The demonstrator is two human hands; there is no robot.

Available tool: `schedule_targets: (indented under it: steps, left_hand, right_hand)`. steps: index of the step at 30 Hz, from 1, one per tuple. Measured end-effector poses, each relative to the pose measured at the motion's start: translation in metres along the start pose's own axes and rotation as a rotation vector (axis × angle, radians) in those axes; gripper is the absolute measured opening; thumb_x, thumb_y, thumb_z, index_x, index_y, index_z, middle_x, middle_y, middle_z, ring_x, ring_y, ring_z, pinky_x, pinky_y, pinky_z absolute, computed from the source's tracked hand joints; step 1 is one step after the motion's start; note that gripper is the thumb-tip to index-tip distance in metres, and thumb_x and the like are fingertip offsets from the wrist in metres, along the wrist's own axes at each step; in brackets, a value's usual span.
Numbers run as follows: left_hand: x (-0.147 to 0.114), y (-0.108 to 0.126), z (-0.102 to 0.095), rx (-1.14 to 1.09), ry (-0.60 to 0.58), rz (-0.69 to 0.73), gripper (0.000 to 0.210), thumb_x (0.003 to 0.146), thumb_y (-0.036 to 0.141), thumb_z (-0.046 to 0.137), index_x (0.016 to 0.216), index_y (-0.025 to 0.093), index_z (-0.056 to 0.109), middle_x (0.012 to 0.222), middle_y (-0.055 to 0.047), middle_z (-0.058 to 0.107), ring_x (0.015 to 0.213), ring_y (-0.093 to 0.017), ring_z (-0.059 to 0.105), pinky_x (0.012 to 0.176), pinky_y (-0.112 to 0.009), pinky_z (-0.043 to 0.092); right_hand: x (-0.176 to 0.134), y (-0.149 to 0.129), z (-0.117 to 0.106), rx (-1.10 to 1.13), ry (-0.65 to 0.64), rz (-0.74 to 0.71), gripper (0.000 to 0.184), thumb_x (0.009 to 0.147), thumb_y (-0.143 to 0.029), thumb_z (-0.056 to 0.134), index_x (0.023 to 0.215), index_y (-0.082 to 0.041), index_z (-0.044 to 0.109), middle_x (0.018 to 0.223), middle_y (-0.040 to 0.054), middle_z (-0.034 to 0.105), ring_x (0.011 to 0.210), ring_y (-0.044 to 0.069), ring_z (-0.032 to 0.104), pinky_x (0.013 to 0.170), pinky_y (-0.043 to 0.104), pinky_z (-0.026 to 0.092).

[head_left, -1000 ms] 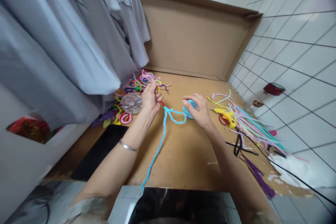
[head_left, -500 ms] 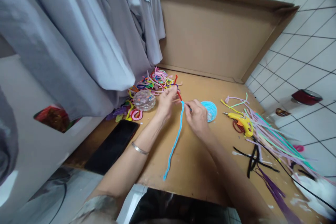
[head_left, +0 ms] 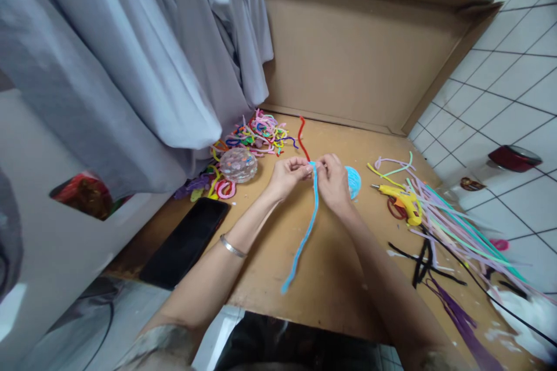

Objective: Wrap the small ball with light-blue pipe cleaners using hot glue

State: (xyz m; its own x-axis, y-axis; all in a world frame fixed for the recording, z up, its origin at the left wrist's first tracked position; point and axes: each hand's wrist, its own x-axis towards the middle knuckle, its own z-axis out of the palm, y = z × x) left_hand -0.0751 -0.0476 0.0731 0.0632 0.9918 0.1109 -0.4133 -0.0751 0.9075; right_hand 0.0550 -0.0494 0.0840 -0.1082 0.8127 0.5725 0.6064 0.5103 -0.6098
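A blue pipe cleaner [head_left: 310, 220] hangs down from between my hands toward the table's front edge. From its upper end a red pipe cleaner [head_left: 303, 138] sticks out away from me. My left hand [head_left: 288, 177] pinches the spot where the two colours meet, thumb against fingertips. Closed on the same spot from the other side is my right hand [head_left: 334, 182]; its fingertips nearly touch the left ones. Just behind the right hand lies a round blue coil [head_left: 353, 182], partly covered by it. Fingers hide how the two pieces join.
At left are a clear faceted ball [head_left: 238, 164], a heap of coloured pipe cleaner pieces [head_left: 265, 130] and a black phone [head_left: 187, 243]. At right lie a yellow glue gun [head_left: 402, 203], long pastel strips [head_left: 456, 232] and black pieces [head_left: 421, 261]. A cardboard panel [head_left: 339, 58] stands behind.
My left hand has come down and right from the red piece to the joint. Both hands now meet there, slightly further right, and the red piece stands free above them.
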Motion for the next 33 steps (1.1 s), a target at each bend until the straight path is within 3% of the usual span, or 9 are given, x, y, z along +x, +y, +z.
schedule_targets:
  steps: [5,8,12,17,21,23,26,29,33]
  left_hand:
    - [-0.004,-0.004,0.006,-0.044,0.020,-0.018,0.026,0.062,0.026,0.080,0.068,0.013,0.059,0.058,0.005,0.059,0.053,-0.006,0.056,0.059,-0.020,0.050]
    - [-0.003,-0.001,0.003,-0.097,0.042,-0.072,0.018,0.071,0.020,0.071,0.071,0.015,0.054,0.061,0.006,0.060,0.054,-0.007,0.059,0.059,-0.020,0.052]
    - [0.003,0.008,-0.008,-0.230,0.111,-0.166,0.023,0.074,0.013,0.069,0.074,0.017,0.046,0.062,0.005,0.061,0.053,-0.010,0.062,0.061,-0.024,0.054]
    - [0.007,0.006,-0.007,-0.391,0.218,-0.172,0.026,0.082,0.009,0.056,0.070,0.020,0.036,0.047,0.010,0.042,0.042,-0.007,0.046,0.054,-0.020,0.047]
    - [0.008,-0.006,-0.003,-0.183,0.233,-0.097,0.024,0.080,0.012,0.056,0.068,0.020,0.037,0.045,0.012,0.030,0.037,-0.006,0.028,0.046,-0.017,0.031]
    - [0.007,-0.008,-0.005,0.037,0.213,-0.007,0.017,0.076,0.012,0.056,0.066,0.019,0.045,0.047,0.010,0.035,0.042,-0.008,0.031,0.047,-0.017,0.028]
    - [-0.002,-0.003,-0.007,0.376,0.150,0.186,0.012,0.069,0.006,0.056,0.068,0.018,0.060,0.062,0.003,0.054,0.061,-0.012,0.048,0.059,-0.020,0.037]
    - [-0.016,0.002,0.000,0.519,0.077,0.342,0.021,0.067,0.006,0.060,0.080,0.020,0.070,0.087,-0.002,0.067,0.091,-0.019,0.057,0.076,-0.024,0.043]
    - [-0.026,-0.008,0.015,0.425,-0.170,0.181,0.014,0.082,0.020,0.057,0.072,0.018,0.067,0.062,0.001,0.059,0.062,-0.014,0.052,0.063,-0.022,0.039]
  right_hand:
    - [0.001,-0.007,-0.008,0.015,-0.013,-0.015,0.013,0.084,-0.024,0.047,0.072,-0.023,0.052,0.079,0.0038,0.055,0.076,0.020,0.051,0.071,0.033,0.041]
    - [0.004,-0.007,-0.013,0.039,0.055,0.000,0.013,0.081,-0.024,0.049,0.069,-0.022,0.052,0.077,0.0038,0.055,0.076,0.019,0.052,0.072,0.034,0.041]
    - [0.011,-0.004,-0.026,0.316,0.138,0.128,0.016,0.081,-0.032,0.052,0.068,-0.023,0.050,0.067,-0.0006,0.052,0.065,0.015,0.049,0.064,0.029,0.041]
    - [0.012,-0.016,-0.036,0.861,-0.124,0.360,0.032,0.072,-0.046,0.067,0.067,-0.023,0.045,0.055,-0.0080,0.039,0.043,0.006,0.027,0.042,0.022,0.022]
    - [0.004,-0.032,-0.042,0.992,-0.199,0.407,0.044,0.070,-0.048,0.067,0.057,-0.024,0.033,0.049,-0.0098,0.026,0.040,0.006,0.022,0.039,0.023,0.022]
    - [-0.003,-0.036,-0.046,0.930,-0.189,0.395,0.043,0.070,-0.049,0.069,0.056,-0.024,0.037,0.048,-0.0088,0.031,0.041,0.006,0.028,0.041,0.023,0.025]
    - [-0.017,-0.036,-0.049,0.748,-0.169,0.356,0.034,0.071,-0.048,0.071,0.064,-0.021,0.052,0.052,-0.0054,0.047,0.045,0.007,0.040,0.045,0.023,0.030]
    - [-0.033,-0.028,-0.046,0.676,-0.135,0.380,0.032,0.070,-0.047,0.072,0.065,-0.020,0.055,0.050,-0.0071,0.045,0.044,0.006,0.036,0.045,0.022,0.028]
    - [-0.049,-0.017,-0.037,0.812,-0.098,0.454,0.032,0.068,-0.047,0.071,0.068,-0.020,0.053,0.054,-0.0078,0.044,0.044,0.005,0.033,0.044,0.021,0.024]
